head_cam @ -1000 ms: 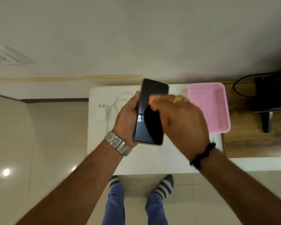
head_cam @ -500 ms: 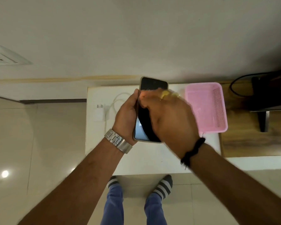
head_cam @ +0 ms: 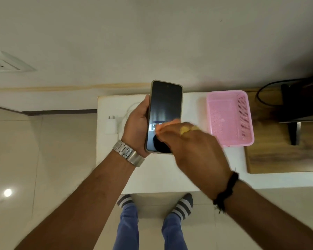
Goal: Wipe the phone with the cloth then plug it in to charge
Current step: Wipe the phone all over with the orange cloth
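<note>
Above the white desk [head_cam: 152,174], the left hand [head_cam: 136,127] gripped a black glass-fronted phone [head_cam: 165,105]; the right hand [head_cam: 192,145], fingers curled, rubbed its lower screen, cloth hidden. Firm, overlapping strokes would clean best.

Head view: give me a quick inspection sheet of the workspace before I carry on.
Surface: white table, wooden top adjoining on the right.
Job's things: phone upright in left hand; dark cloth under right hand on the lower screen; white charger lying on the table.
Clutter: pink basket, contents nothing seen.
Grippers: left grips the phone; right, blurred, presses the cloth.
Cables: white cable by the charger, not plugged into the phone; black cable far right.
Surroundings: wall socket upper left, tiled floor.
</note>
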{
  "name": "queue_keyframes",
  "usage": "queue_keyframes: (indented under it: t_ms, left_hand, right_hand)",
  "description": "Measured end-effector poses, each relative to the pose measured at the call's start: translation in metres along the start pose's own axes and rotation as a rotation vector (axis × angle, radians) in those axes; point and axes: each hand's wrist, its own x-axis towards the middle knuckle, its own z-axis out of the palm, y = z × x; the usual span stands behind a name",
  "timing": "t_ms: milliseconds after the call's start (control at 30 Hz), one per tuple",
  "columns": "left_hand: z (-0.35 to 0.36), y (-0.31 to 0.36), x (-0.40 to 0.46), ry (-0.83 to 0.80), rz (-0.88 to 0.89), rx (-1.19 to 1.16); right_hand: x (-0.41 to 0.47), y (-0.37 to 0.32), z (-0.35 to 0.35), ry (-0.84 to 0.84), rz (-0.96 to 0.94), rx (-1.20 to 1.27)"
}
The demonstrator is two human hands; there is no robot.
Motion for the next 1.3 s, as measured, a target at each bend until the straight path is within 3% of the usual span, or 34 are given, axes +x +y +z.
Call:
queue_keyframes:
  t_ms: [133,267,333,467,633,733,800,867,1000,1167,1300]
  left_hand:
    - [0.005,-0.008,-0.001,-0.048,-0.051,-0.032]
    - [-0.004,0.002,0.004,0.010,0.066,0.008]
    - [-0.007,0.002,0.002,0.032,0.044,0.010]
    - [0.004,-0.002,-0.001,-0.013,-0.019,-0.023]
    - [0.003,0.010,0.002,0.047,0.081,0.002]
    - [0.009,0.007,-0.004,0.059,0.030,0.015]
    - [0.017,0.002,-0.005,0.052,-0.007,0.032]
    - [0.022,0.001,-0.003,0.036,-0.003,-0.001]
    - [0.013,0.010,0.000,0.048,0.054,0.039]
    - [0.021,0.005,-0.001,0.065,0.048,0.078]
    - [0.020,0.007,0.000,0.057,0.082,0.071]
  right_hand:
    - [0.033,0.017,-0.009,0.157,0.142,-0.119]
    - [0.011,-0.018,0.008,-0.037,-0.007,-0.019]
    - [-0.003,-0.008,0.000,-0.043,-0.019,0.003]
    - [0.026,0.012,-0.009,0.150,0.142,-0.070]
    - [0.003,-0.017,0.012,0.070,-0.062,0.008]
    - [-0.004,0.009,0.001,0.079,0.020,-0.085]
    - [0.015,0.017,0.006,0.180,0.130,-0.058]
    - [0.029,-0.001,0.012,0.235,0.082,0.001]
    - [-0.010,-0.013,0.008,0.079,-0.092,0.036]
    - [0.003,0.004,0.001,0.153,0.067,-0.059]
    - [-0.006,-0.018,0.007,0.057,-0.081,-0.023]
